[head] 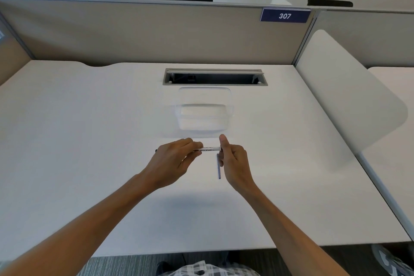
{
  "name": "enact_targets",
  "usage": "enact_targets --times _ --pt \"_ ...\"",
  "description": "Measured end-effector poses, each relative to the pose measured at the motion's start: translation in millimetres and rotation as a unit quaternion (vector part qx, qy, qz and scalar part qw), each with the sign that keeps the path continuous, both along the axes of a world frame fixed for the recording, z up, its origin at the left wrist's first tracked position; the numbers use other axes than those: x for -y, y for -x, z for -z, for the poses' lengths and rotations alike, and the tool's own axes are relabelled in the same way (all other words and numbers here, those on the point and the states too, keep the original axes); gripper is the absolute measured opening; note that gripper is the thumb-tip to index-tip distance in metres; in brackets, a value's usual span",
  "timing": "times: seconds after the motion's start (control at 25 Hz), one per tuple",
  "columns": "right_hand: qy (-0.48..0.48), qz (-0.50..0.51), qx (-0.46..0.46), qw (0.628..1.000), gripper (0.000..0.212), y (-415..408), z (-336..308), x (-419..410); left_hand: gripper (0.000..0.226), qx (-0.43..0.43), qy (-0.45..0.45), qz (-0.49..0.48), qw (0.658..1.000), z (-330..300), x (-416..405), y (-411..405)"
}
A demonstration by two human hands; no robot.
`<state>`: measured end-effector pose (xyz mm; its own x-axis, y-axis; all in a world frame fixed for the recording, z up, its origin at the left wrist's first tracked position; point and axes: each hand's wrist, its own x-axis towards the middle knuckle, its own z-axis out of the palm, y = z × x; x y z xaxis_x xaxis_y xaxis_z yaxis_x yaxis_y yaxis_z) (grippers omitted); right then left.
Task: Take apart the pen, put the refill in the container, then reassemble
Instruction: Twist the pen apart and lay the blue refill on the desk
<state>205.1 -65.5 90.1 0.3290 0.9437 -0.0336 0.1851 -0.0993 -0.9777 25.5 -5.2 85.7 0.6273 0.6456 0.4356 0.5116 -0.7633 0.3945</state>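
Observation:
A white marker pen (208, 149) with dark lettering is held level above the white desk (89, 141). My left hand (172, 161) grips the pen's left part; a dark tip shows past its knuckles. My right hand (233, 161) closes at the pen's right end, thumb raised. A thin dark refill (219, 167) points down toward me just left of my right hand; whether it lies on the desk or hangs from the fingers is unclear. A clear plastic container (205, 110) stands just beyond the hands, with nothing visible inside.
A recessed cable tray (215, 77) opens in the desk behind the container. A beige partition (145, 31) with a "307" sign (285, 15) closes the back. A white side panel (349, 101) stands at the right.

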Motion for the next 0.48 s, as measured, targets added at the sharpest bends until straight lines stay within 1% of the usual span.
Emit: enact_targets --times 0.16,0.28,0.4,0.48 --pt "0.002 0.040 0.021 0.999 0.064 4.1 -6.5 -7.0 0.027 -0.011 -0.050 -0.021 0.998 -10.1 6.0 -4.1" --pt "-0.020 0.040 0.021 0.999 0.064 9.3 -5.1 -8.4 0.031 -0.005 -0.085 -0.055 0.995 -15.4 8.8 -9.8" --pt "-0.050 0.037 0.006 0.998 0.063 10.3 -6.3 -9.0 0.028 0.016 -0.074 -0.033 0.997 -21.0 10.2 -13.7" --pt "-0.072 0.030 0.007 0.997 0.062 8.5 -10.6 -10.1 0.030 0.026 -0.043 -0.007 0.999 -28.2 9.2 -12.8"
